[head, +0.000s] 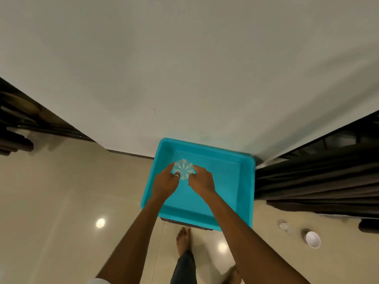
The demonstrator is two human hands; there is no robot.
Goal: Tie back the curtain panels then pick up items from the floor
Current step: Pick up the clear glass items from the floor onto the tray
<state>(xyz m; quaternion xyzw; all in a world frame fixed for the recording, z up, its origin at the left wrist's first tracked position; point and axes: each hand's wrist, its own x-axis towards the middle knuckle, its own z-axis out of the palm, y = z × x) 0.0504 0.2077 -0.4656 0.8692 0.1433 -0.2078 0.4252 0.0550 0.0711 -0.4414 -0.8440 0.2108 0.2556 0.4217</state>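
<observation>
White wall (pixel 184 78) fills upper view, plain w/ a few tiny specks. Dark wood furniture (pixel 18 124) at wall's L side, edge running diag. Thin dark skirting (pixel 129 153) along wall's foot. Glossy beige tile floor (pixel 61 201) below wall, w/ 2 round light reflections: one (pixel 100 223) below wall's L part, other (pixel 222 247) lower, nearer centre.

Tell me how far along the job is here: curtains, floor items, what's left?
Done: unclear. The dark curtain hangs bunched in folds at the right, but no tie-back shows. In hand: the left hand and right hand both grip a clear ribbed vessel over the teal tray. Left: a clear glass and a white cup sit on the floor beside the curtain.
</observation>
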